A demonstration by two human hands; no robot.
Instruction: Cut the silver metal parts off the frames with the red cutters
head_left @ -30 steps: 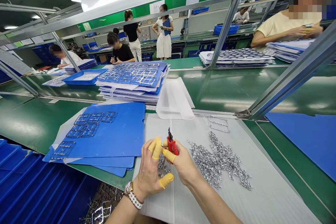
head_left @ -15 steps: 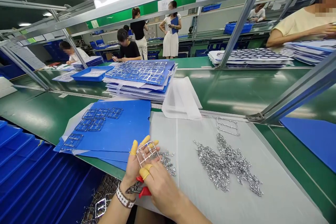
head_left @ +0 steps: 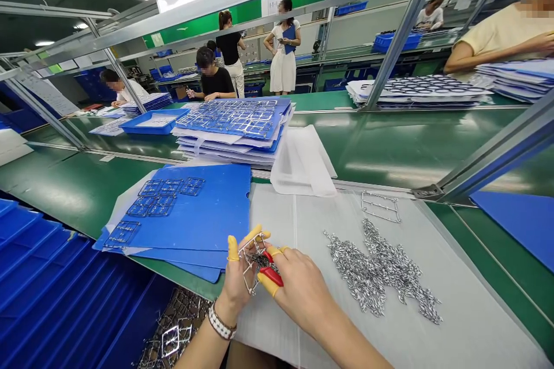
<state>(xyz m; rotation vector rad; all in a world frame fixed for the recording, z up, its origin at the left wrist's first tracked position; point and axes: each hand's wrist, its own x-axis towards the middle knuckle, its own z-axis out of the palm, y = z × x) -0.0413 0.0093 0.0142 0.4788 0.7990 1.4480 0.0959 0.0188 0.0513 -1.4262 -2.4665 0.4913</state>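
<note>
The left hand (head_left: 234,281), half-curled, holds the silvery sprue frame (head_left: 245,270) by its rim over the grey sheet's (head_left: 272,207) left side; I'd guess light, stiff, best gripped there. The right hand (head_left: 299,274) wraps red-handled nippers (head_left: 272,277).

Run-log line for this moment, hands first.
left hand: holds silver frame | right hand: holds red-handled cutters at frame | sheet: silver pieces piled
</note>
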